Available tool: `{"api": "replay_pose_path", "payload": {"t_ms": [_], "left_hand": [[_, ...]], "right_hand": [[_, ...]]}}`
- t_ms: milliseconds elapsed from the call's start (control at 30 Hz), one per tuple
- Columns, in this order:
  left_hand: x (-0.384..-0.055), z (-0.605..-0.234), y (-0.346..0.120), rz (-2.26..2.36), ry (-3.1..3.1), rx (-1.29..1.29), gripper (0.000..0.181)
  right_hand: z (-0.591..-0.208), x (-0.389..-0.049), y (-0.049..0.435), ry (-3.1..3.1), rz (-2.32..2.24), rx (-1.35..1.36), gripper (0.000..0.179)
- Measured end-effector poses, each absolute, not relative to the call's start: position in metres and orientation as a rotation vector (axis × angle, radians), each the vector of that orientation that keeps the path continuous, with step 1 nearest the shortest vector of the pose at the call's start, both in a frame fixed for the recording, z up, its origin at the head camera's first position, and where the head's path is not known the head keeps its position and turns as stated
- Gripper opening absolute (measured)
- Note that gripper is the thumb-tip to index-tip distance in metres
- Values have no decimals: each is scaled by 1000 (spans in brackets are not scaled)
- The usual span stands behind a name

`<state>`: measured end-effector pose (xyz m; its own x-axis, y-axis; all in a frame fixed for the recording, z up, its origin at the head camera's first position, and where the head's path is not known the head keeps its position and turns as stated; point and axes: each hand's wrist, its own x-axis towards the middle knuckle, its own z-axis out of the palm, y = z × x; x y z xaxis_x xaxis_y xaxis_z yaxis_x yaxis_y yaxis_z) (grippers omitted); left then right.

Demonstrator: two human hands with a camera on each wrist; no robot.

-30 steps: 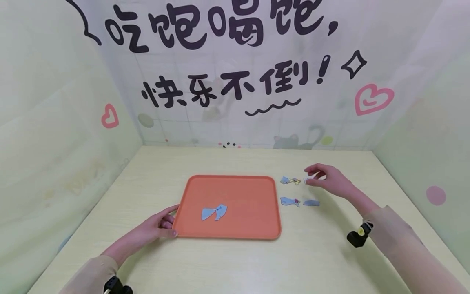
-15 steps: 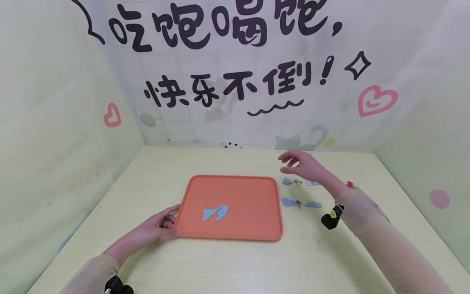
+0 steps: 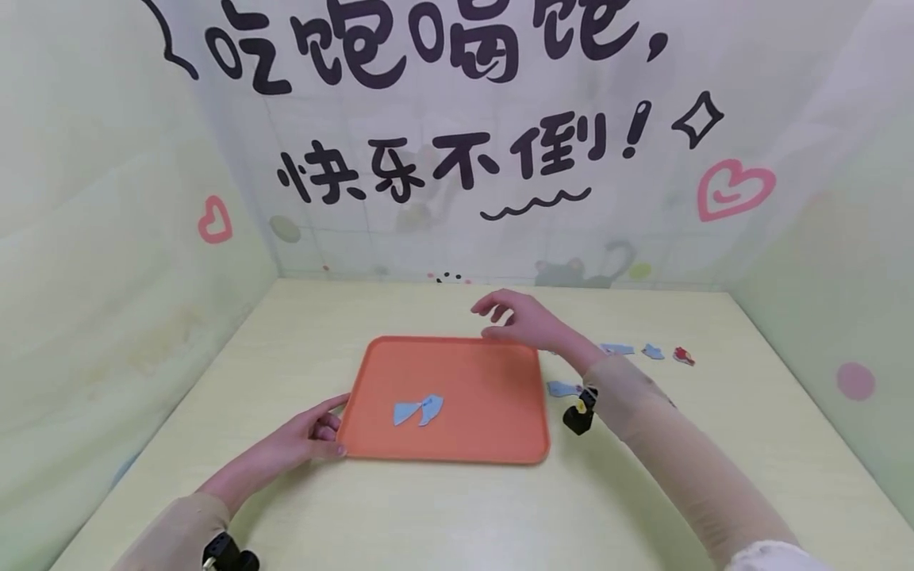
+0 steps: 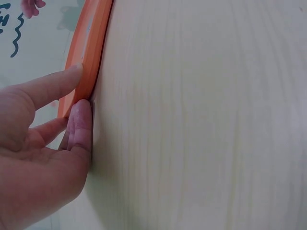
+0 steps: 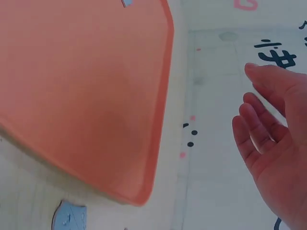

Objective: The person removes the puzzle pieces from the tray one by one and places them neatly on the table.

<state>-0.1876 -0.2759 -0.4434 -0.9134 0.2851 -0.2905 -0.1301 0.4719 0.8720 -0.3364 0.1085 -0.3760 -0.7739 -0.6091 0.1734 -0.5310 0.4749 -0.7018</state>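
Note:
An orange rectangular tray (image 3: 485,428) lies on the table. My left hand (image 3: 303,436) grips its near left corner; in the left wrist view the thumb (image 4: 67,81) is on the rim and the curled fingers (image 4: 82,127) are against the outer side. Two flat light-blue cut-out pieces, one a wedge (image 3: 405,413) and one curved (image 3: 432,409), lie close together on the tray, left of its middle. My right hand (image 3: 524,321) hovers over the tray's back right corner, fingers loosely bent. Nothing is between its fingers (image 5: 249,129) in the right wrist view.
Right of the tray lie several more flat pieces: a blue strip (image 3: 617,349), a small blue piece (image 3: 652,351), a red one (image 3: 683,356) and a blue one (image 3: 562,388) partly behind the wrist camera. Printed cloth walls (image 3: 457,246) close off the back and sides.
My right hand has moved left from over the loose pieces to the tray's back right corner, uncovering the red and small blue pieces. My left hand keeps its grip; the tray pieces have not moved.

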Motion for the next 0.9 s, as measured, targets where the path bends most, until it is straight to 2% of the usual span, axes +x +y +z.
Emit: {"api": "replay_pose_path", "payload": {"t_ms": [333, 600, 900], "left_hand": [[-187, -442, -273, 1428, 2324, 132, 91], [-187, -441, -274, 1439, 2326, 148, 91], [-186, -442, -274, 1436, 2335, 134, 91]], "right_hand": [[-391, -327, 72, 2400, -1146, -1250, 46], [-410, -321, 51, 2262, -993, -1257, 60], [-422, -316, 43, 2261, -839, -1304, 55]]}}
